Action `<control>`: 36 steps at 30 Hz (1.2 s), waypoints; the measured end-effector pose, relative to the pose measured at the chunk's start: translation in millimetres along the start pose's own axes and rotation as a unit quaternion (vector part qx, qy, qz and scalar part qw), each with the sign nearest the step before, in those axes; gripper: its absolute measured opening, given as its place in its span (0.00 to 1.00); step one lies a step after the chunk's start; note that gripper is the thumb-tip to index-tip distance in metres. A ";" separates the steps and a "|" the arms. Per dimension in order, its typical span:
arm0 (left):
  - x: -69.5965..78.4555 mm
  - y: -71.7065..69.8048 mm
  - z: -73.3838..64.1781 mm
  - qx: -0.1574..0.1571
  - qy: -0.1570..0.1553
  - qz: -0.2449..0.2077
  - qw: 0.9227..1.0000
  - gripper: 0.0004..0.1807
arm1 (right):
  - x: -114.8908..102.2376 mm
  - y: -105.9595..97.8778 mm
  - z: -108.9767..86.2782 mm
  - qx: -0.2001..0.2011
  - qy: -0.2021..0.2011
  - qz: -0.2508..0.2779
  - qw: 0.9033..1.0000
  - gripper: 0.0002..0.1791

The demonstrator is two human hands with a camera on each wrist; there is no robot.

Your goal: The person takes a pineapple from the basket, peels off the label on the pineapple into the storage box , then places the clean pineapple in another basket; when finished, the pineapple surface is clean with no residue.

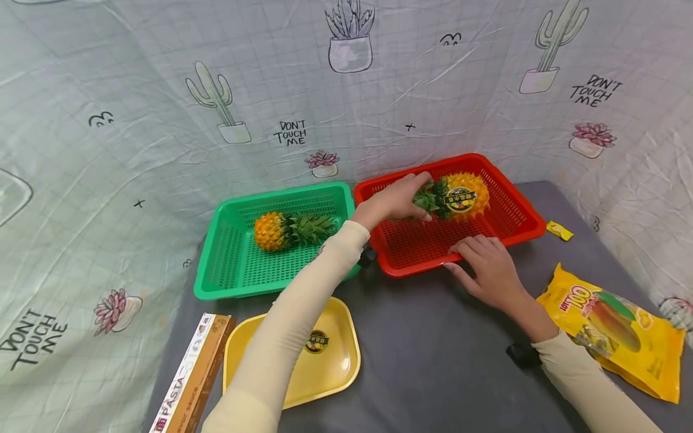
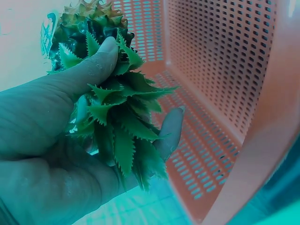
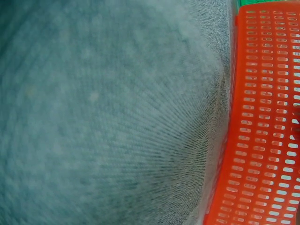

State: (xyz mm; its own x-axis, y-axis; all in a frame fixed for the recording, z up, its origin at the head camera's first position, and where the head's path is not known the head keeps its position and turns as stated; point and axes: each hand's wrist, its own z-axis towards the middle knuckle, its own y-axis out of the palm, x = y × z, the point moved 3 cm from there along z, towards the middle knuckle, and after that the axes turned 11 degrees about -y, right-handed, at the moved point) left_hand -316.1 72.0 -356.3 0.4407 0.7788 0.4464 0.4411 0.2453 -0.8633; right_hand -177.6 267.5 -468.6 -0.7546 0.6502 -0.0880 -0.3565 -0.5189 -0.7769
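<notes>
My left hand [image 1: 399, 197] reaches into the red basket [image 1: 520, 210] and holds a pineapple [image 1: 476, 195] by its leafy crown. In the left wrist view, the thumb lies along the base of the green leaves [image 2: 124, 136] and a fingertip shows on their other side. The fruit is yellow-orange and spiky, with a black oval label, and points right. My right hand [image 1: 489, 270] grips the basket's front rim, fingertips over the edge and thumb outside. The right wrist view shows the basket's perforated wall [image 3: 262, 117] but no hand.
Left of the red basket stands a green basket [image 1: 213, 252] with a smaller pineapple [image 1: 271, 231]. In front are a yellow tray [image 1: 346, 367] and a long pasta box [image 1: 197, 376]. A yellow mango bag [image 1: 617, 331] and a small yellow packet [image 1: 559, 230] lie right. A printed cloth hangs behind.
</notes>
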 end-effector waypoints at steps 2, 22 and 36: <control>-0.3 -4.3 -6.6 -0.003 0.004 -0.001 1.000 0.42 | -0.5 -0.2 0.9 -0.002 -0.001 0.001 1.000 0.17; 16.5 -25.1 -100.5 0.020 0.066 0.005 0.998 0.42 | 0.4 -0.7 3.3 0.041 -0.025 -0.021 0.999 0.34; 26.0 6.6 -147.3 -0.013 0.081 0.007 0.997 0.41 | -0.4 0.3 -6.9 0.050 0.018 0.039 0.998 0.46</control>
State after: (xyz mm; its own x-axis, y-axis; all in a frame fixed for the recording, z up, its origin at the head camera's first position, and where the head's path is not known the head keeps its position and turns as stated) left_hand -186.6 8.8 -315.7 0.5663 0.6785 0.4679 0.4530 0.2181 -0.8644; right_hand -173.6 270.9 -473.1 -0.7627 0.6242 -0.1694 -0.3520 -0.6203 -0.7010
